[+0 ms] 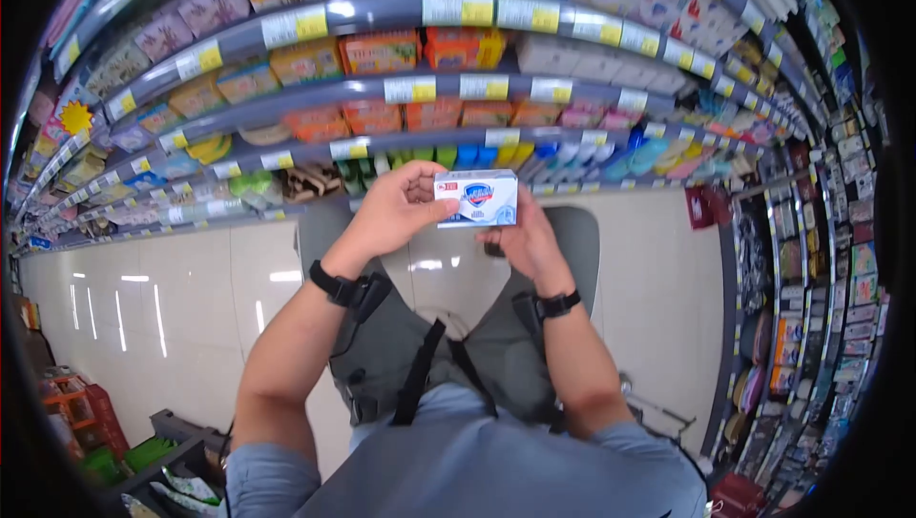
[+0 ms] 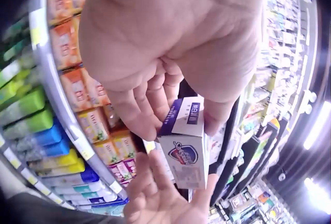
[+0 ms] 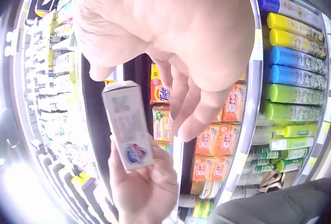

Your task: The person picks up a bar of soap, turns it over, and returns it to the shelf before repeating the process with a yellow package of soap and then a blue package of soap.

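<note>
My left hand (image 1: 401, 205) grips a small white-and-blue boxed bar of soap (image 1: 491, 196), thumb on its front face and fingers behind. A blue-and-red shield logo shows on that face. In the left wrist view the soap box (image 2: 186, 157) sits between the left thumb and fingers. My right hand (image 1: 530, 243) is at the box's right end, its fingers partly hidden behind it in the head view. The right wrist view shows the right hand's fingers (image 3: 189, 102) spread apart from the thumb, with the box's end (image 3: 129, 125) near the thumb.
Curved shelves hold rows of orange soap packs (image 1: 382, 51), boxed soaps and colourful bottles (image 1: 468, 155), with price tags (image 1: 410, 89) along the edges. More stocked shelves (image 1: 811, 260) stand at the right. Below lies a shiny tiled floor (image 1: 172, 308). A dark basket-like frame (image 1: 181, 442) is at lower left.
</note>
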Available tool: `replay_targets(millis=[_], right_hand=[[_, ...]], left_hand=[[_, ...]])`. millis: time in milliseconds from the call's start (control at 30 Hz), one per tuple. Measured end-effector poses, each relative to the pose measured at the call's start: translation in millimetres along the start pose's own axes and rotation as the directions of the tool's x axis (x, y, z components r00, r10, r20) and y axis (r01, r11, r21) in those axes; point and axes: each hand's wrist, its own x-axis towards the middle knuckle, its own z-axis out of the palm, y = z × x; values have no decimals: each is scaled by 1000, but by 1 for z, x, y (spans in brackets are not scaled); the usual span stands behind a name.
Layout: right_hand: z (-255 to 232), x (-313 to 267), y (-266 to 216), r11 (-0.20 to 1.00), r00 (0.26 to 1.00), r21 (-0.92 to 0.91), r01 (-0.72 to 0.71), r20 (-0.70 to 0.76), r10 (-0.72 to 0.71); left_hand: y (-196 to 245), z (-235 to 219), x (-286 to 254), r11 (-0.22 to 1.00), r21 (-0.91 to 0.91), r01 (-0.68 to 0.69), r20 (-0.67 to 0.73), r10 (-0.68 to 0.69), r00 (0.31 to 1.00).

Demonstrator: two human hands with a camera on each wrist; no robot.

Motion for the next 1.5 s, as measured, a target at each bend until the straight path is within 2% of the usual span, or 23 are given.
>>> replay_targets(millis=[67, 133, 167, 200, 267, 333, 400, 467, 667, 733, 800, 867, 933, 967, 1033, 1067, 1100, 1133, 1200, 1333, 1400, 1433, 1500], right_hand=[[10, -9, -1, 997, 997, -33, -63, 49, 65], [0, -13, 15, 956, 989, -255, -145, -43, 138], [-3, -15, 29, 961, 980, -218, -169, -145, 140], [-7, -15, 37, 960, 975, -207, -187, -157, 157], [-13, -13, 51, 841, 940, -425, -334, -220, 262], [-3, -2, 55, 802, 932, -478, -359, -221, 286], [4, 11, 60, 828, 933, -435, -355, -213, 289], [5, 22, 66, 845, 931, -399, -357, -229, 285], [-4, 39, 76, 734, 930, -571, -368, -214, 300], [-2, 38, 82, 725, 930, -587, -361, -285, 233], [-6, 35, 93, 733, 936, -589, -340, -288, 203], [-8, 32, 106, 740, 941, -592, -319, -293, 170], [1, 30, 112, 595, 974, -778, -200, -222, 37], [5, 27, 111, 545, 969, -804, -236, -240, 66], [14, 23, 112, 512, 975, -833, -208, -220, 38], [16, 24, 112, 480, 980, -859, -179, -199, 10], [14, 27, 114, 526, 975, -824, -211, -212, 61], [10, 29, 118, 526, 977, -825, -205, -206, 59], [9, 33, 120, 396, 985, -905, -155, -171, -5], [13, 33, 112, 459, 969, -854, -246, -234, 84], [9, 35, 117, 771, 959, -579, -265, -242, 147], [8, 34, 116, 773, 959, -576, -265, -243, 147], [7, 31, 113, 919, 931, -196, -342, -206, 302]], left_hand=[[-48, 5, -10, 988, -143, 65, -9, -67, 998], [-81, 11, -23, 977, -194, 89, -31, -97, 995], [-94, 11, -31, 959, -252, 129, -58, -148, 987], [-107, 9, -37, 938, -309, 158, -88, -194, 977], [-130, -3, -49, 937, -293, 189, -109, -229, 967], [-136, -18, -53, 948, -215, 233, -118, -262, 958], [-133, -29, -52, 953, -216, 212, -143, -246, 959], [-135, -36, -49, 936, -276, 218, -234, -285, 929], [-142, -44, -53, 940, -256, 224, -301, -298, 906], [-143, -43, -55, 939, -264, 219, -322, -300, 898], [-146, -41, -55, 932, -247, 265, -376, -345, 860], [-149, -37, -55, 938, -228, 262, -394, -335, 856], [-152, -33, -55, 945, -206, 255, -409, -320, 855], [-155, -31, -55, 952, -177, 251, -419, -303, 856], [-163, -29, -53, 959, -148, 240, -433, -281, 857], [-171, -31, -53, 974, -35, 223, -464, -214, 860], [-171, -31, -52, 975, 80, 207, -488, -142, 861], [-170, -31, -51, 976, 83, 203, -491, -137, 860], [-168, -30, -50, 985, -4, 170, -430, -155, 889], [-166, -33, -45, 978, -132, 160, -295, -193, 936], [-162, -34, -44, 915, -350, 202, -271, -305, 913], [-161, -34, -43, 915, -347, 204, -271, -307, 913], [-157, -30, -44, 937, -294, 188, -332, -284, 899]])
